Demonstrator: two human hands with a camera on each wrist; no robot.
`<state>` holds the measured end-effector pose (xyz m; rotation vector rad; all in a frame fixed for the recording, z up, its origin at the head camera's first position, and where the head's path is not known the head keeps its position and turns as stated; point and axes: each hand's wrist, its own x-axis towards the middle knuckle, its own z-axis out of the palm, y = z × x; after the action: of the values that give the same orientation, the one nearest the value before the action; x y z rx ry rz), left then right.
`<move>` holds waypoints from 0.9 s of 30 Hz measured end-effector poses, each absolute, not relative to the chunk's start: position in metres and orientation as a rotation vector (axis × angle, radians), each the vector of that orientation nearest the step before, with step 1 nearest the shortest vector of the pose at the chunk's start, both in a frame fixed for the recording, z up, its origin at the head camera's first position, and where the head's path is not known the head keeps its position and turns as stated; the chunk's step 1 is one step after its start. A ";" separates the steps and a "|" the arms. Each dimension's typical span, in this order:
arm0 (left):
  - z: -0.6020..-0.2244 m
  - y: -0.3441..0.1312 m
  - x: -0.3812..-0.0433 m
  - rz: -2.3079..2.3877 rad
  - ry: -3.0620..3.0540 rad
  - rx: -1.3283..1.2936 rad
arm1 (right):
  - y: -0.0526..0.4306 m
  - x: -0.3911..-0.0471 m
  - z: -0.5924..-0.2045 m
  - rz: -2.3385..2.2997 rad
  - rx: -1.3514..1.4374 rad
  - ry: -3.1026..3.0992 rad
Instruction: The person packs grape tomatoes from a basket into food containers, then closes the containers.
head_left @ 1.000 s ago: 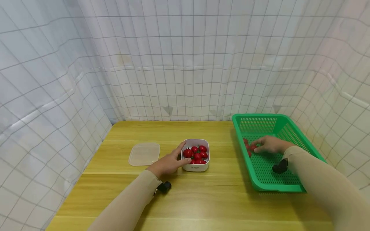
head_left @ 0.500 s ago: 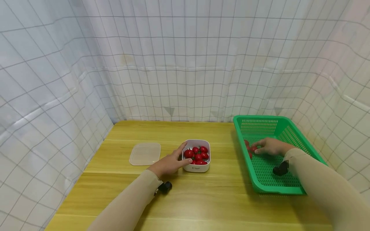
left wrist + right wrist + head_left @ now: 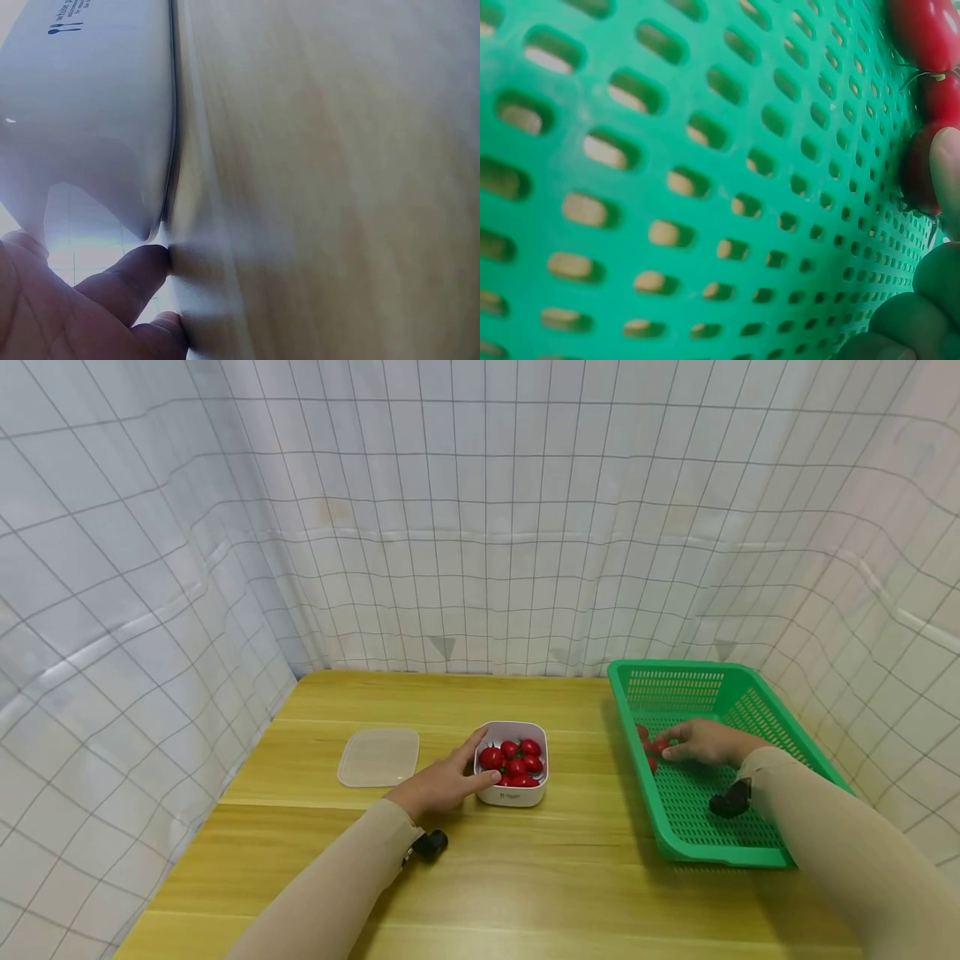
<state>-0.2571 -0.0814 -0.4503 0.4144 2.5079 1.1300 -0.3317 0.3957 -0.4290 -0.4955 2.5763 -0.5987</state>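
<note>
In the head view my left hand (image 3: 437,787) holds a small white square food container (image 3: 512,797) at its left side, thumb over the front rim and index finger at the back left corner. Several cherry tomatoes (image 3: 517,767) lie inside it. My right hand (image 3: 703,742) reaches into a green plastic basket (image 3: 731,857) and pinches a cherry tomato (image 3: 660,746) near the basket's left wall. The right wrist view shows the thumb (image 3: 946,169) on that tomato, beside other tomatoes (image 3: 928,34). In the left wrist view the fingers (image 3: 127,281) rest behind the container on the table.
A translucent square lid (image 3: 378,758) lies flat on the wooden table (image 3: 480,877), left of the container. White grid-patterned curtains (image 3: 525,527) hang along the back and both sides.
The head view has shifted slightly, moving the whole scene a little. Both hands stay where they were, the left at the container and the right at the tomatoes in the basket.
</note>
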 end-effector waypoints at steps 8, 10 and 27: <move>-0.451 -0.081 -0.257 1.149 2.505 0.414 | 0.397 -0.333 -0.430 -0.625 -0.475 2.565; -0.451 -0.081 -0.257 1.148 2.504 0.409 | 0.399 -0.333 -0.430 -0.626 -0.489 2.570; -0.451 -0.080 -0.258 1.133 2.503 0.398 | 0.381 -0.333 -0.359 -0.654 -0.543 2.771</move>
<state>-0.2580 -0.0801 -0.4512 0.3983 2.5026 1.1328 -0.3329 0.3811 -0.3592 -0.5430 2.7705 -0.6538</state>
